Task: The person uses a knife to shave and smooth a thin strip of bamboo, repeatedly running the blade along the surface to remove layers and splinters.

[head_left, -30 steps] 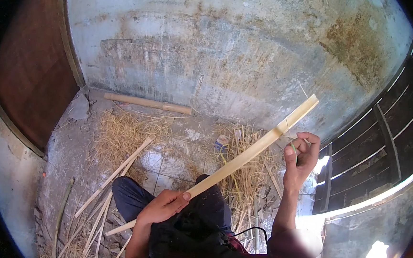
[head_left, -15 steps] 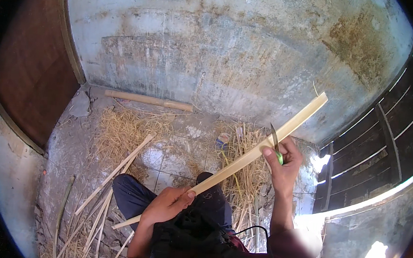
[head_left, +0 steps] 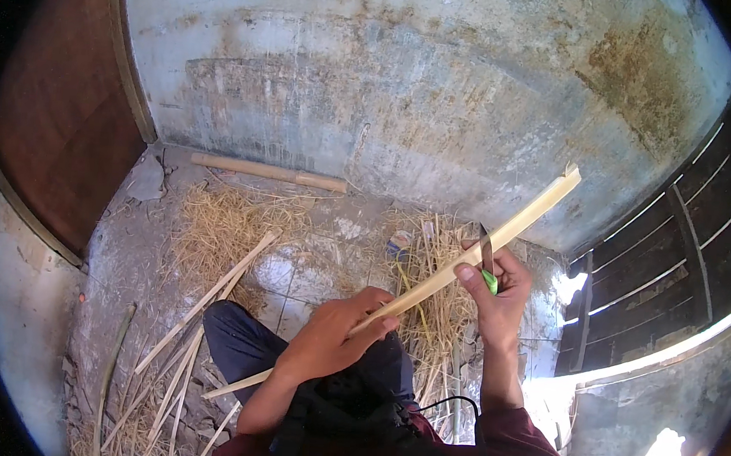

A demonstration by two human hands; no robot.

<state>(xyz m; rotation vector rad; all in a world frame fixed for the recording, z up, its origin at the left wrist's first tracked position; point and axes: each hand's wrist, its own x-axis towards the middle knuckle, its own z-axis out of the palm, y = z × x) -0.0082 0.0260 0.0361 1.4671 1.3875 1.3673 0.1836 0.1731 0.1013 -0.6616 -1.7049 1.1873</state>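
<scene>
A long pale bamboo strip (head_left: 433, 285) slants across my lap, its far end up to the right with a small curl of shaving at the tip. My left hand (head_left: 335, 329) is wrapped round its lower part, fingers closed. Farther up, my right hand (head_left: 501, 290) grips a knife (head_left: 489, 275) by its green handle. The dark blade stands across the strip and touches it, and my right thumb presses near the strip's edge. Beneath my left forearm the strip's lower end sticks out to the left.
Several split bamboo strips (head_left: 193, 334) lie on the floor at left, beside a heap of shavings (head_left: 230, 223). Another pile of shavings and strips (head_left: 440, 318) lies at right. A bamboo pole (head_left: 268, 172) rests along the stained wall (head_left: 325, 81). A green stick (head_left: 114, 371) lies far left.
My left hand has slid up the strip, toward the knife. The right hand and knife have shifted slightly down the strip. A shaving now curls at the strip's far tip.
</scene>
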